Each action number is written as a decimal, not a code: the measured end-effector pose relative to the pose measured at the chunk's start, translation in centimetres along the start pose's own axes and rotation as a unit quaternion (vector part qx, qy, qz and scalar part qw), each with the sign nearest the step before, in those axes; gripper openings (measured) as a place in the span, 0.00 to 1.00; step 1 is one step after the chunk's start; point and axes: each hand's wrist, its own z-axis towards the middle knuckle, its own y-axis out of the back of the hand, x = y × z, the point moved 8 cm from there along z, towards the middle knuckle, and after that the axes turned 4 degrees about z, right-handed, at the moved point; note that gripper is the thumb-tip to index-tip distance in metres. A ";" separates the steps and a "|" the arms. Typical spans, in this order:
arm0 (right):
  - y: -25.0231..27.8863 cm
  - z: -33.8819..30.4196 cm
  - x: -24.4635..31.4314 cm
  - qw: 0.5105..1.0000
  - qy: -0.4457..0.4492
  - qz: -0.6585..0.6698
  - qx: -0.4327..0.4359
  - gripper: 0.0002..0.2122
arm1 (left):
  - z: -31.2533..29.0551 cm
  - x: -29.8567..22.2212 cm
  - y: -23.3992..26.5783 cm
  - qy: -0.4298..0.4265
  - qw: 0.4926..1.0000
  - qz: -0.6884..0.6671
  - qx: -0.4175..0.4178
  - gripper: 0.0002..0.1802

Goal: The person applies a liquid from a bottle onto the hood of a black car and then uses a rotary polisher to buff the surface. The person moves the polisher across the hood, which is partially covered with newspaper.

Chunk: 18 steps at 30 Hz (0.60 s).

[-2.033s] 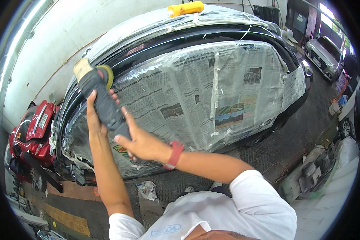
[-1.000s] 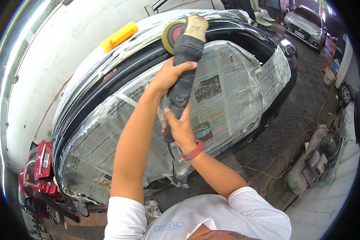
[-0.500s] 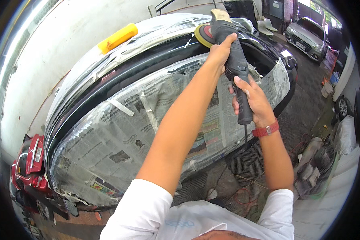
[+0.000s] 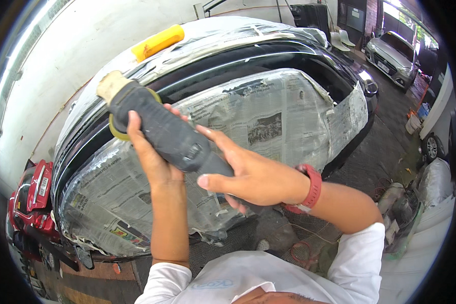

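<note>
With both hands I hold a black power polisher [image 4: 169, 129], tilted across the side of a black car [image 4: 202, 76]. My left hand [image 4: 157, 164] is wrapped round its body close to the head, thumb on the near side. Further back, my right hand [image 4: 256, 175] grips the rear handle. A yellow round pad [image 4: 117, 131] shows from under the head, over the dark roof edge at the left; whether it touches the paint I cannot tell. Pale tape or cloth [image 4: 112, 86] covers the head's front end. Newspaper [image 4: 268, 109] is taped over the car's side windows.
A yellow bottle [image 4: 159, 43] lies on the sheet-covered roof [image 4: 228, 30]. A red car [image 4: 33, 192] stands at the left and a silver car [image 4: 391, 55] at the far right. A hose [image 4: 304, 253] lies on the floor beside me, with wrapped items and a wheel [image 4: 431, 147] at right.
Both hands have swung the polisher from the right part of the roof edge far to the left and nearer. It now slants the other way. My grip stays on it.
</note>
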 end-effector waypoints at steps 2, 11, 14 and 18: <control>0.7 0.6 1.0 0.998 0.012 -0.054 -0.004 0.43 | 0.5 -0.4 0.1 0.003 1.000 0.004 -0.025 0.38; 15.3 -7.5 3.3 0.954 -0.011 -0.177 -0.242 0.39 | 5.7 15.0 -15.5 0.136 0.983 -0.038 0.116 0.38; 20.8 -12.1 3.5 0.930 -0.039 -0.165 -0.326 0.38 | 5.3 21.2 -22.7 0.181 0.968 -0.047 0.167 0.42; 27.7 -17.1 2.6 0.896 -0.060 -0.142 -0.417 0.37 | 3.5 29.5 -30.3 0.256 0.928 -0.048 0.267 0.34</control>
